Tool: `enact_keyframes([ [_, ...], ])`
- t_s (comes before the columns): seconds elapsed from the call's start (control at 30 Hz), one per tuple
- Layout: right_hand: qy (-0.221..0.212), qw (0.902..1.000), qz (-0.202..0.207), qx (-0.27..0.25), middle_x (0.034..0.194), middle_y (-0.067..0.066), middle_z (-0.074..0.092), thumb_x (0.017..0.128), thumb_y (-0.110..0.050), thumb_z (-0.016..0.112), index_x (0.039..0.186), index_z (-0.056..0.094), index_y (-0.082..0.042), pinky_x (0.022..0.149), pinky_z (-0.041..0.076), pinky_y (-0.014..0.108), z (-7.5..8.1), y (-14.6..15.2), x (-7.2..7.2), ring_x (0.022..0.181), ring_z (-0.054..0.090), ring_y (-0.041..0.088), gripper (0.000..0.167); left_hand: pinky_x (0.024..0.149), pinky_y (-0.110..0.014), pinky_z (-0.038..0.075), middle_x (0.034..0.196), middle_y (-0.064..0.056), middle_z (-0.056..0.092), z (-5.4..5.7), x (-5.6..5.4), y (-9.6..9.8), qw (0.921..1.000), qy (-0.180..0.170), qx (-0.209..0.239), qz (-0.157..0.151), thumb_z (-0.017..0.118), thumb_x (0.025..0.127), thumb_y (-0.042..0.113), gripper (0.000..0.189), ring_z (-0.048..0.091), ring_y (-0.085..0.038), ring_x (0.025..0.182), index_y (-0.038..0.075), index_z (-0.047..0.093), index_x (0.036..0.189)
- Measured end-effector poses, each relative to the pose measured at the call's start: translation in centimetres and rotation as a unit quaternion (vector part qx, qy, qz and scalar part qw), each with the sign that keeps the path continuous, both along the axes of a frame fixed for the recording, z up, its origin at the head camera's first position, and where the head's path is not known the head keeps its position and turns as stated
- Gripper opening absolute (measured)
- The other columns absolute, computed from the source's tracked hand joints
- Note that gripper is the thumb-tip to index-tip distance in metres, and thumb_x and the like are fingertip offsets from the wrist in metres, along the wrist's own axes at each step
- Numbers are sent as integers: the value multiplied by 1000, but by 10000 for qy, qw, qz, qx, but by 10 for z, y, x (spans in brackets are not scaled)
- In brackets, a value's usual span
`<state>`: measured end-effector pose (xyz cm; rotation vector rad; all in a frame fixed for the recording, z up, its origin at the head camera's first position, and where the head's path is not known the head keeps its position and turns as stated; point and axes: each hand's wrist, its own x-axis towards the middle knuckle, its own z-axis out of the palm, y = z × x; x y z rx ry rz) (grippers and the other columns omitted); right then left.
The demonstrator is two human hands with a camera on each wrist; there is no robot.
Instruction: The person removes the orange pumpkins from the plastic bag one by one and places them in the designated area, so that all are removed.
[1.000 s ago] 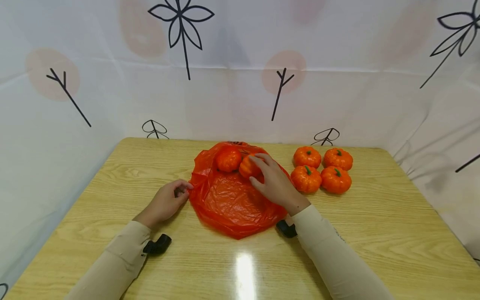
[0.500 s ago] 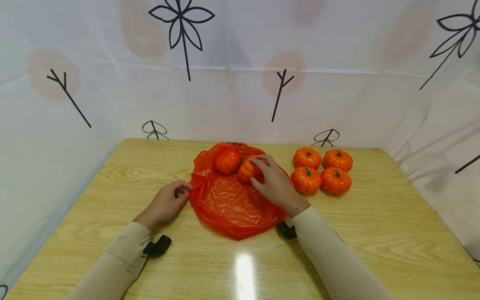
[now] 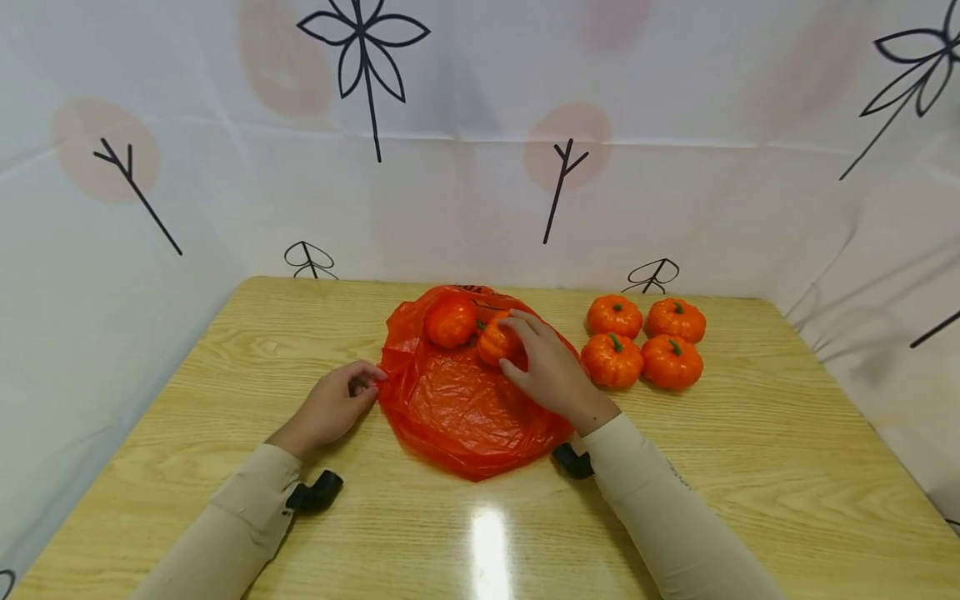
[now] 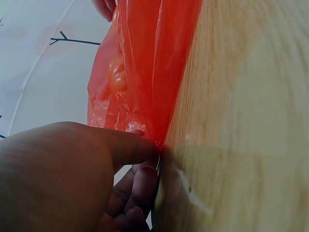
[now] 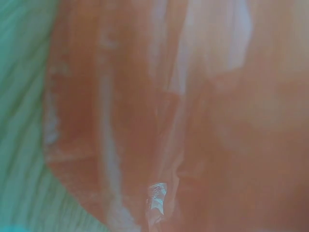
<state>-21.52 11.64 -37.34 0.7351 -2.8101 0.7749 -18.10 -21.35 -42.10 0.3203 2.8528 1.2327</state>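
Observation:
A red plastic bag [image 3: 480, 417] lies spread open on the table, its mouth facing up. My left hand [image 3: 336, 404] pinches the bag's left edge between thumb and fingers; the left wrist view shows the gathered film [image 4: 157, 106] at the fingertips, close by the tabletop. Inside the bag, my right hand [image 3: 547, 367] grips a small orange pumpkin [image 3: 495, 342] with thumb and fingers around its right side. Another pumpkin [image 3: 450, 321] sits just left of it in the bag. Red film [image 5: 135, 121] fills most of the right wrist view and hides the right hand there.
Several orange pumpkins [image 3: 612, 360] with green stems stand grouped on the wooden table [image 3: 765, 467], right of the bag. A white cloth [image 3: 465, 208] with printed plants hangs behind the table's back edge. Black wrist pieces [image 3: 315, 492] sit at both sleeves.
The pumpkin at the left in the bag has shifted slightly left and turned. The one in my right hand has tilted a little, and both hands stay nearly in place.

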Motion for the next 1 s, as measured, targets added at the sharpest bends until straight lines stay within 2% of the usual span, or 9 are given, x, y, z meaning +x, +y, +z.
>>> enact_keyframes([
  [0.1,48,10000,4,-48,152,12,43,93,-22,72,138,50,-9,113,40,49,0,0,0,139,45,33,52,74,-27,46,97,-6,64,-1,-1,0,10000,30,5,-30,60,99,8,16,55,-15,82,8,66,114],
  [0.33,-50,9997,-164,-152,141,11,46,93,-25,72,139,48,-10,102,50,47,1,-1,1,118,58,29,54,76,-27,46,97,-6,64,-2,-1,-1,10000,34,-5,28,60,99,7,16,55,-16,83,9,67,113],
  [0.67,-221,9995,-204,-72,144,9,43,91,-32,75,141,49,-11,104,49,49,0,-3,2,121,58,31,60,77,-28,46,97,-6,64,0,-1,-1,10000,20,-28,34,60,99,7,16,55,-16,83,9,67,113],
  [1.0,-514,9985,-132,-131,147,7,42,89,-36,76,139,42,-16,105,47,50,-2,-3,1,119,58,31,64,77,-29,47,97,-6,64,0,-1,-1,10000,5,-23,42,60,99,7,16,55,-17,84,9,67,113],
])
